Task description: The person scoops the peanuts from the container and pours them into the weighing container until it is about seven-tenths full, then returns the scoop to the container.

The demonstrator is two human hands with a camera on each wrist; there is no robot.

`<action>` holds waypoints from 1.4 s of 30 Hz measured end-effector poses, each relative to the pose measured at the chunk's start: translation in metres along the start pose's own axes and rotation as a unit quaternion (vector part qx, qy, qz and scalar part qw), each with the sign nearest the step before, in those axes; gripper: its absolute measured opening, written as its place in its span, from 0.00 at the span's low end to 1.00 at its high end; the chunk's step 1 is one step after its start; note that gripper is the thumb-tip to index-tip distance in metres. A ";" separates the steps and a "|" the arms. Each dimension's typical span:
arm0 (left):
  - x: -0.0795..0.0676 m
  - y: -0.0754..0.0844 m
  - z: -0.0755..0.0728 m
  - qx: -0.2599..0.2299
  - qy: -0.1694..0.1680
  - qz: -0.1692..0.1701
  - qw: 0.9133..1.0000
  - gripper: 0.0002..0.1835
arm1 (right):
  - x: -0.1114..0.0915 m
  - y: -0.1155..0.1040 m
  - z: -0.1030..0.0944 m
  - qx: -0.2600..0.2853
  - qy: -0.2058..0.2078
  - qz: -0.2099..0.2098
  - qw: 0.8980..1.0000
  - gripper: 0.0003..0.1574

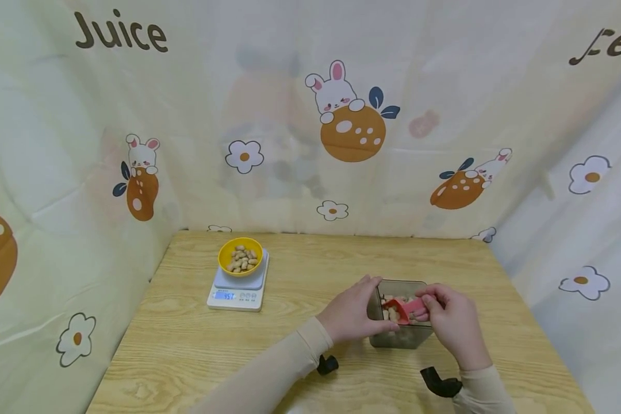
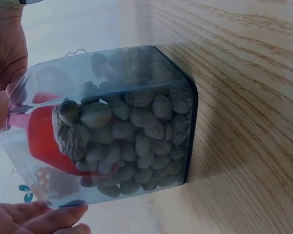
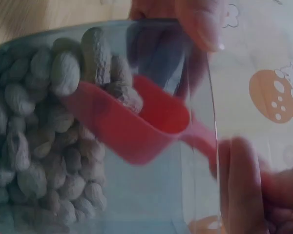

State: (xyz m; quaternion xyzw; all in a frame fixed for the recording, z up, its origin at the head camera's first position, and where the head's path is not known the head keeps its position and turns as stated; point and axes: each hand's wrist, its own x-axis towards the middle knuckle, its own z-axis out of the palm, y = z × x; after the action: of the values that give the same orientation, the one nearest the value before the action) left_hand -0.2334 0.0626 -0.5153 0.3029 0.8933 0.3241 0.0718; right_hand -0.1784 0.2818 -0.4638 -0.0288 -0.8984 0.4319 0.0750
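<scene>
A see-through grey plastic container of unshelled peanuts stands on the table. My left hand holds its left side, thumb along the near rim and fingers on the far side. With my right hand I pinch the handle of a red scoop at the container's right rim. In the right wrist view the scoop tilts down into the container, its front edge among the peanuts, some of them in its mouth. The scoop's handle is partly hidden by my right fingers.
To the left, a white kitchen scale with a lit display carries a yellow bowl holding several peanuts. Wood-grain table spreads between scale and container. A printed curtain hangs along the back and sides.
</scene>
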 end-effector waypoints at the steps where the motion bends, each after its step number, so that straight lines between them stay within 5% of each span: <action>1: 0.000 0.000 0.000 0.001 0.000 0.000 1.000 0.58 | 0.001 0.000 0.000 0.003 0.002 0.015 1.000 0.14; 10: 0.000 -0.001 -0.001 0.004 -0.001 0.001 1.000 0.58 | 0.007 0.005 0.002 0.132 0.061 0.171 0.975 0.20; 16: -0.001 -0.001 0.000 0.002 -0.006 -0.005 1.000 0.58 | 0.007 0.008 0.001 0.207 0.091 0.216 0.950 0.21; 21: 0.000 -0.002 0.000 0.000 -0.010 -0.007 1.000 0.58 | 0.008 0.009 0.002 0.252 0.130 0.206 0.936 0.19; 23: 0.000 -0.002 0.000 -0.001 -0.010 -0.006 1.000 0.59 | 0.007 0.008 0.005 0.255 0.139 0.183 0.939 0.18; 29: 0.000 -0.001 -0.001 -0.006 -0.009 -0.004 1.000 0.59 | 0.001 0.005 0.018 0.157 0.126 0.050 0.978 0.13; 32: 0.000 -0.001 -0.001 -0.010 -0.008 -0.004 1.000 0.59 | -0.002 0.003 0.023 0.117 0.131 0.005 0.984 0.12; 38: 0.000 -0.001 -0.002 -0.007 0.001 -0.003 1.000 0.59 | 0.002 0.000 0.023 0.119 0.115 0.055 0.985 0.14; 42: -0.001 0.000 -0.001 0.004 0.000 -0.002 1.000 0.59 | 0.007 0.005 0.014 0.175 0.111 0.129 0.970 0.17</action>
State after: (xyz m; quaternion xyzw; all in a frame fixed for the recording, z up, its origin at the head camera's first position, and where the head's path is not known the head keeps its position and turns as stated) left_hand -0.2335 0.0614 -0.5146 0.3012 0.8954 0.3203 0.0708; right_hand -0.1872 0.2746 -0.4758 -0.1784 -0.7836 0.5826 0.1215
